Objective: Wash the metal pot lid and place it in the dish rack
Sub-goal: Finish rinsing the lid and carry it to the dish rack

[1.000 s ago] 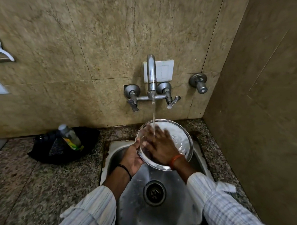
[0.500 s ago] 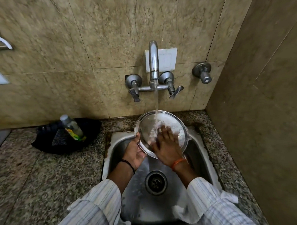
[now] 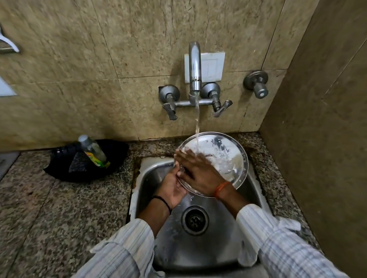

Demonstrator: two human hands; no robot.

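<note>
fingers of my right hand (image 3: 197,172) lie spread and flat across the inner face of the round shiny metal pot lid (image 3: 221,158), palm down, wrist bent inward so the forearm comes in from the lower right; an orange thread band (image 3: 221,188) sits at that wrist. my left hand (image 3: 173,188) cups the lid's lower left rim from underneath, thumb over the edge and fingers curled behind it, gripping it; a thin black band (image 3: 163,202) circles that wrist. both striped pale shirt sleeves (image 3: 124,255) are pushed back from the forearms.

the lid is held tilted over the back of the small steel sink basin (image 3: 150,177), above the round drain (image 3: 194,220), its wet face turned up toward me. a thin stream of water (image 3: 197,117) falls from the chrome wall tap (image 3: 194,63) onto the lid's upper left part, just beyond my right fingertips.

to the left, on the speckled granite counter (image 3: 46,216), a clear plastic bottle with a yellow-green label (image 3: 93,151) leans in a black bowl-like holder (image 3: 114,162), well apart from the sink.
</note>
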